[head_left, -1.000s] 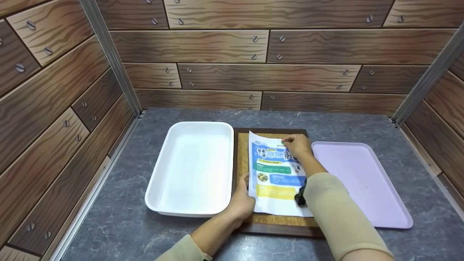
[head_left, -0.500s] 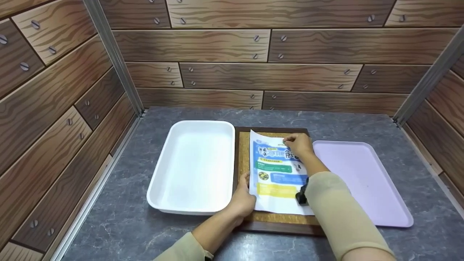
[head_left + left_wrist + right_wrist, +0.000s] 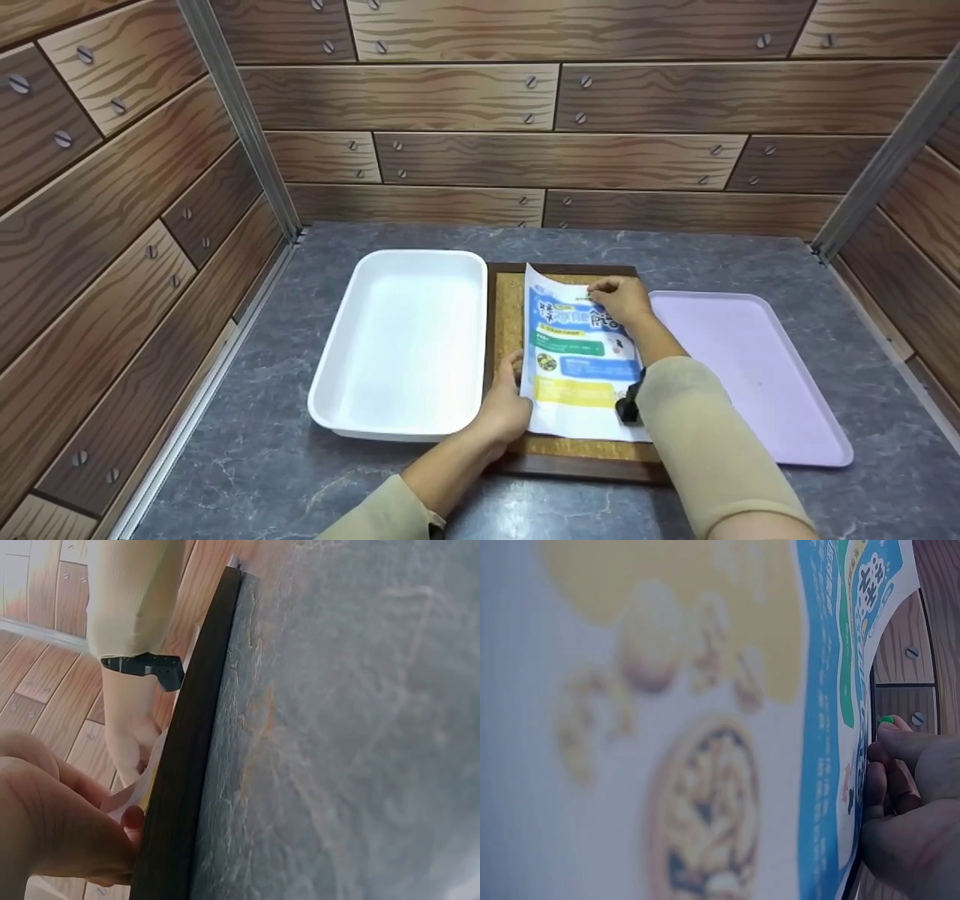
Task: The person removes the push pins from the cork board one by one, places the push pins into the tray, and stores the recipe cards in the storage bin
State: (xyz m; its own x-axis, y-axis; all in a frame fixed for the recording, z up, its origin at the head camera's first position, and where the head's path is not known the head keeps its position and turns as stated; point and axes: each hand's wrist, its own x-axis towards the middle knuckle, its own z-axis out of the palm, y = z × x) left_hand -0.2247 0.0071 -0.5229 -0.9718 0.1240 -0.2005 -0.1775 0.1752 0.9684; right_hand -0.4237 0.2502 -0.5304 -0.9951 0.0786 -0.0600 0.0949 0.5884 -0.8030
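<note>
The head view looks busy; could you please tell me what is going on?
A person's left hand grips the left edge of a sheet on a board; the right hand, at the sheet's top, pinches a small green thing. Its upper left corner curls up. A tub and tray flank the board.

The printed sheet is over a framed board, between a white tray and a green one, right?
Not quite: the head view shows the right-hand tray is pale purple, not green. The printed sheet, framed board and white tray are as stated.
</note>
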